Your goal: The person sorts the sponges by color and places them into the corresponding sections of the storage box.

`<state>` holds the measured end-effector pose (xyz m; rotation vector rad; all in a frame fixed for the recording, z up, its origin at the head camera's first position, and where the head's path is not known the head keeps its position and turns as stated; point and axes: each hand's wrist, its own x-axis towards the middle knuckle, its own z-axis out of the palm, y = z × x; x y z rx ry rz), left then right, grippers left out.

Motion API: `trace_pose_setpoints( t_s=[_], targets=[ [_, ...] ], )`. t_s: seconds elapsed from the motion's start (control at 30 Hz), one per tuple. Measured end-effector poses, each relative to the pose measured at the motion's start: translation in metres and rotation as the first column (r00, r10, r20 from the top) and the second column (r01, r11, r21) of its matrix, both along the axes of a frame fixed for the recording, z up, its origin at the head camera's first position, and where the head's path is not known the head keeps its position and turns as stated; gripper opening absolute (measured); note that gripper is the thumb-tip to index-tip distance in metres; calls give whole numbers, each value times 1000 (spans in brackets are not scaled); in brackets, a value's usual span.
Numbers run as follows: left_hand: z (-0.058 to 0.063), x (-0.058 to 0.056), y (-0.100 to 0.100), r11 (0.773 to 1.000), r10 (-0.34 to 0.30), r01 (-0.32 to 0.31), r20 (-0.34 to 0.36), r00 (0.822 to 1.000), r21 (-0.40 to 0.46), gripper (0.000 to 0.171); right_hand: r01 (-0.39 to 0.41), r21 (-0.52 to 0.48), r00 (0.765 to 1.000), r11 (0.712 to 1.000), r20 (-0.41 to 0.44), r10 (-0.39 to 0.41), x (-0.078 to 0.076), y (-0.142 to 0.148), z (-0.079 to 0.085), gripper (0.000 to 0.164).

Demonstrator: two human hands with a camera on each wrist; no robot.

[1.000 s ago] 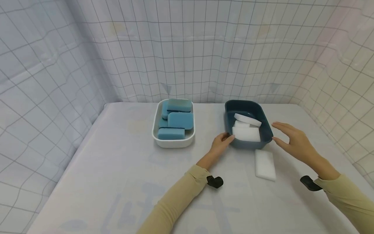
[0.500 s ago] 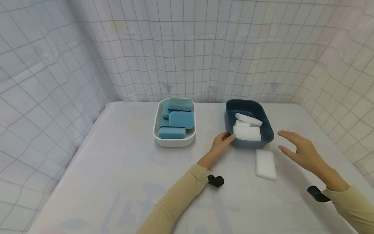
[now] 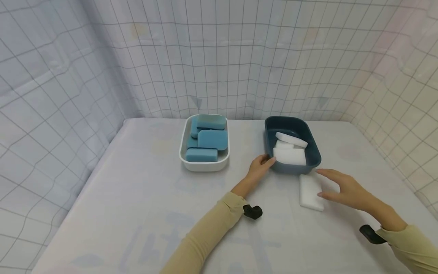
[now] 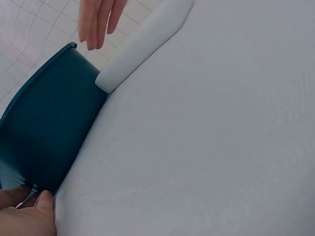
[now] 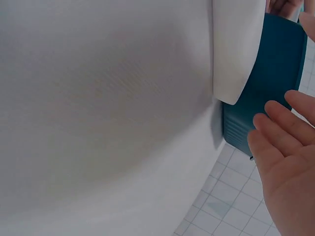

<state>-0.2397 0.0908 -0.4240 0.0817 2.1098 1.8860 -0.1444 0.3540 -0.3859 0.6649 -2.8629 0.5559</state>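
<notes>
My left hand (image 3: 258, 169) holds the near left corner of a dark blue bin (image 3: 291, 169), thumb on its front wall and fingers by its left side. In the left wrist view its fingertips (image 4: 45, 199) meet the bin near the base. Several white sponges (image 3: 289, 156) lie inside the bin. One more white sponge (image 3: 310, 193) lies flat on the table just in front of it. My right hand (image 3: 349, 192) hovers at that sponge's right edge, thumb and fingers spread apart. In the right wrist view, the right hand's fingers (image 5: 278, 132) are straight and hold nothing.
To the left stands a white bin (image 3: 204, 167) with several blue sponges (image 3: 212, 139) in it. A white cloth covers the table (image 3: 137, 198). Gridded white curtains (image 3: 236, 61) hang at the back and both sides.
My right hand first drew back from the bin's right side, then came down and left to the loose white sponge. The left hand stays at the bin's corner.
</notes>
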Motion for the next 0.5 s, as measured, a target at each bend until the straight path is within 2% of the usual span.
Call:
trace_pose_setpoints(
  t_s=[0.13, 0.5],
  targets=[
    [-2, -1, 0, 1000, -7, 7, -3, 1000, 1, 61, -31, 46, 994, 998, 110, 26, 0, -4, -4, 78],
    [-1, -1, 0, 1000, 3, -3, 7, 1000, -1, 62, -82, 26, 980, 996, 184, 76, -1, -8, -7, 90]
  ],
)
